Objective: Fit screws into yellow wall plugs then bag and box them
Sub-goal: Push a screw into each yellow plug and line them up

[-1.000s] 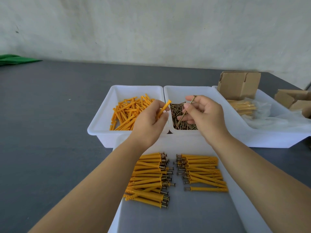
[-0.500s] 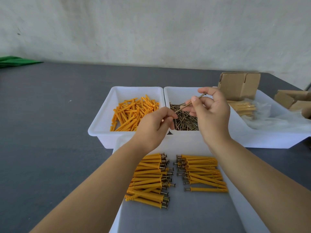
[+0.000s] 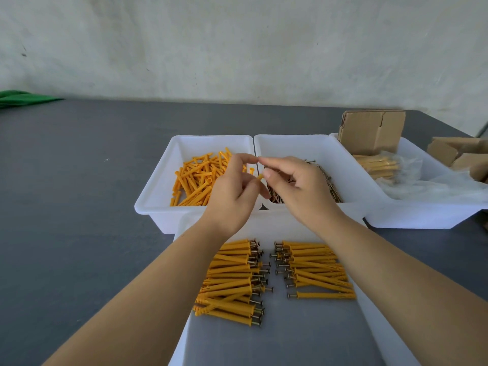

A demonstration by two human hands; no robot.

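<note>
- Head view: left hand (image 3: 232,192) pinches a yellow wall plug (image 3: 260,177) above the screw bin (image 3: 290,143)
- right hand (image 3: 295,184) fingers curled; its hold cannot be told
- A misaligned screw could slip and drop into the bin

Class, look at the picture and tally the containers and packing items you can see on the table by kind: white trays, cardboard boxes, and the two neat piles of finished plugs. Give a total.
White trays: 4 (plugs tray, screws tray, bag tray, near tray)
Cardboard boxes: 2 (one, another)
Piles of finished plugs: 2 (left pile, right pile)
Total: 8
</note>
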